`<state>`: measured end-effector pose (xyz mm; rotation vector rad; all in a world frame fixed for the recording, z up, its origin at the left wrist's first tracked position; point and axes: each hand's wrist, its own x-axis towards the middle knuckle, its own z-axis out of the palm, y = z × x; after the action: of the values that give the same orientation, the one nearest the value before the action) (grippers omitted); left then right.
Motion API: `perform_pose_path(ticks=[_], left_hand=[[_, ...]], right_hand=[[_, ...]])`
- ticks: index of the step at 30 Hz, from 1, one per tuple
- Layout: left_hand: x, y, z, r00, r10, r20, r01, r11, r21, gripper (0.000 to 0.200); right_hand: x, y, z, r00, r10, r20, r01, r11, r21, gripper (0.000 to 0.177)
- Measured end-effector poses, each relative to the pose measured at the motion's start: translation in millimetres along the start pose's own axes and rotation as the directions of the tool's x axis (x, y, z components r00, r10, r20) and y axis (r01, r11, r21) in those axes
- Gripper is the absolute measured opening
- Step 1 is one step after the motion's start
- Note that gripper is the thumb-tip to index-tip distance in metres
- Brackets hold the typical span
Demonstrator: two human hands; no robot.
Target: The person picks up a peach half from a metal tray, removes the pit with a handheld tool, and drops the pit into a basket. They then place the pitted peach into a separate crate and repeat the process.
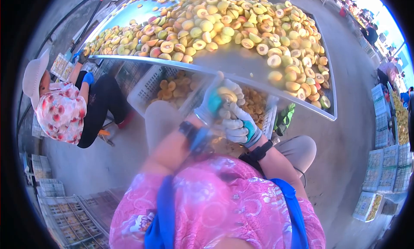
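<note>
Pink floral top (215,193) up close. Left grip (217,96) pinches a blurry fruit (226,93) just off the surface's (241,63) near edge, around the middle; right grip (237,126) is curled, can't tell on what. Big heap of halves (207,22) left, I'd say. Pieces (168,89) below look done, partly hidden.

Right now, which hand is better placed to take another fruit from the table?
Left, probably: the left hand is nearer the table and its heaped fruit, though already at a held piece. The right hand is closer to the body, fingers curled.
</note>
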<state>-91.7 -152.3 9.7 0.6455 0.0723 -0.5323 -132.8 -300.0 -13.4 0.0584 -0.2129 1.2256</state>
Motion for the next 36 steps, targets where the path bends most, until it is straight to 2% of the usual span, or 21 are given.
perform_pose_path(ticks=[2,3,6,7,8,10,12,13,14,16,20,22,24,25,27,28,30,32,34,35,36], left_hand=[[13,-5,-22,0.996,0.039,0.076,-0.024,0.981,-0.192,0.044],[13,-5,-20,0.988,0.155,0.007,-0.151,0.968,-0.199,0.044],[5,12,-20,0.953,0.242,-0.182,-0.265,0.958,-0.113,0.043],[7,25,-33,0.957,0.290,-0.016,-0.281,0.909,-0.308,0.044],[5,40,-48,0.955,0.296,-0.017,-0.288,0.909,-0.301,0.044],[-5,75,-61,0.836,0.504,-0.216,-0.445,0.854,0.269,0.039],[11,110,-117,0.732,0.647,-0.213,-0.375,0.644,0.667,0.029],[15,123,-116,0.707,0.697,-0.119,-0.410,0.541,0.734,0.027],[22,135,-115,0.659,0.740,-0.135,-0.250,0.385,0.888,0.033],[47,153,-93,0.594,0.796,0.117,-0.109,-0.065,0.992,0.039],[115,174,-36,0.678,0.678,0.286,-0.023,-0.369,0.929,0.056],[168,194,-41,0.683,0.646,0.341,-0.033,-0.439,0.898,0.060],[216,217,-39,0.687,0.610,0.393,-0.046,-0.504,0.863,0.064],[235,231,-35,0.703,0.613,0.359,0.031,-0.532,0.846,0.066],[289,264,-33,0.761,0.576,0.298,0.128,-0.584,0.801,0.074],[307,274,-39,0.763,0.569,0.307,0.114,-0.586,0.802,0.074],[338,286,-52,0.801,0.591,0.095,0.328,-0.567,0.756,0.076],[364,289,-68,0.781,0.610,0.136,0.373,-0.630,0.681,0.076],[371,296,-62,0.799,0.597,0.072,0.425,-0.645,0.635,0.075],[370,303,-57,0.814,0.577,0.064,0.440,-0.684,0.582,0.076],[369,303,-56,0.818,0.573,0.051,0.443,-0.685,0.578,0.076]], right_hand=[[3,4,0,1.000,-0.011,0.006,0.012,0.999,-0.042,0.034],[3,6,0,0.999,-0.033,0.017,0.034,0.996,-0.080,0.034],[6,9,-2,0.999,-0.042,-0.002,0.042,0.997,-0.070,0.035],[4,8,-1,0.999,-0.037,0.004,0.037,0.997,-0.070,0.035],[-2,4,2,0.992,-0.082,-0.091,0.069,0.989,-0.128,0.037],[-5,2,7,0.976,-0.129,-0.173,0.097,0.978,-0.186,0.040],[-5,1,14,0.830,-0.299,-0.470,0.137,0.927,-0.348,0.039],[-3,1,19,0.776,-0.301,-0.555,0.164,0.945,-0.283,0.039],[-1,-2,20,0.780,-0.305,-0.547,0.170,0.944,-0.283,0.039],[2,-9,23,0.779,-0.307,-0.546,0.193,0.947,-0.256,0.039],[2,-25,39,0.755,-0.401,-0.519,0.278,0.912,-0.301,0.038],[-9,-36,27,0.787,-0.400,-0.469,0.295,0.912,-0.284,0.038],[-12,-47,42,0.736,-0.473,-0.485,0.297,0.869,-0.397,0.038],[-17,-49,44,0.733,-0.480,-0.481,0.302,0.864,-0.402,0.038],[-27,-63,40,0.569,-0.560,-0.603,0.354,0.828,-0.435,0.038],[-34,-65,35,0.560,-0.570,-0.601,0.362,0.821,-0.442,0.038],[-44,-72,25,0.354,-0.659,-0.664,0.237,0.750,-0.617,0.040],[-44,-83,35,0.334,-0.668,-0.665,0.257,0.743,-0.617,0.039],[-48,-87,30,0.406,-0.647,-0.646,0.384,0.762,-0.522,0.039],[-55,-87,23,0.593,-0.558,-0.580,0.472,0.825,-0.311,0.039],[-56,-88,21,0.594,-0.549,-0.588,0.472,0.830,-0.299,0.039]])
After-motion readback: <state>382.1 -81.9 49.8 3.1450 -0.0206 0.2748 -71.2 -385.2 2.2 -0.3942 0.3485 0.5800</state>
